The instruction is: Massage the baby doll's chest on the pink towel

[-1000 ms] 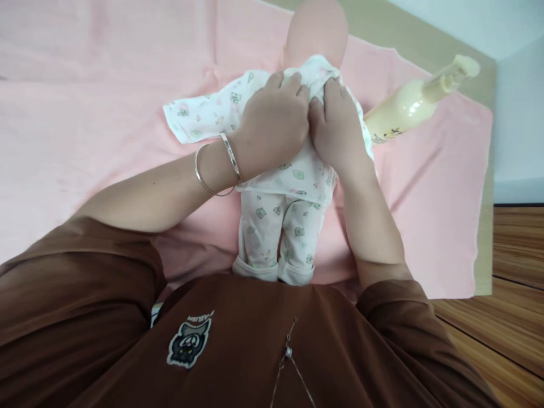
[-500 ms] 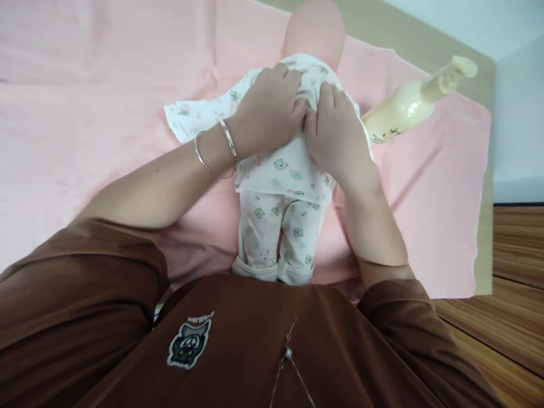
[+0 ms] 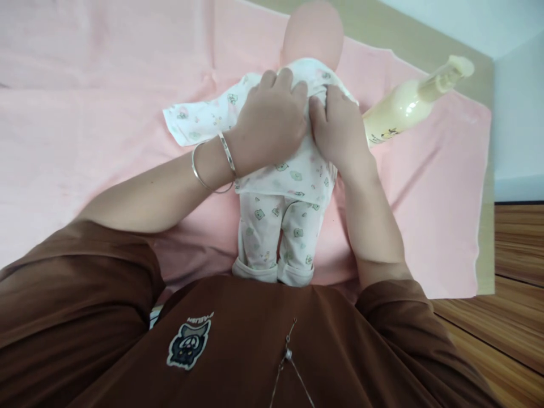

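A baby doll (image 3: pixel 313 37) lies on the pink cloth, its smooth bald head pointing away from me and no face showing. It wears a white printed baby shirt (image 3: pixel 293 173) and matching baby pants (image 3: pixel 278 235) with turned-up cuffs. My left hand (image 3: pixel 274 116), back up, is closed on the shirt at the upper body, with its fingers curled and its thumb hidden. Beside it, my right hand (image 3: pixel 342 124) is closed on a fold of the same shirt, thumb and fingers bent inward. One long sleeve (image 3: pixel 191 120) stretches out flat to the left.
A pale yellow pump bottle (image 3: pixel 402 107) lies tilted right of the doll, close to my right hand. The pink cloth (image 3: pixel 442 215) covers most of the table (image 3: pixel 487 243). Wooden flooring (image 3: pixel 516 255) shows beyond the right edge.
My left hand has shifted slightly right and down, its fingers more arched. My right hand has moved a little, and the shirt's upper part is smoother over the doll.
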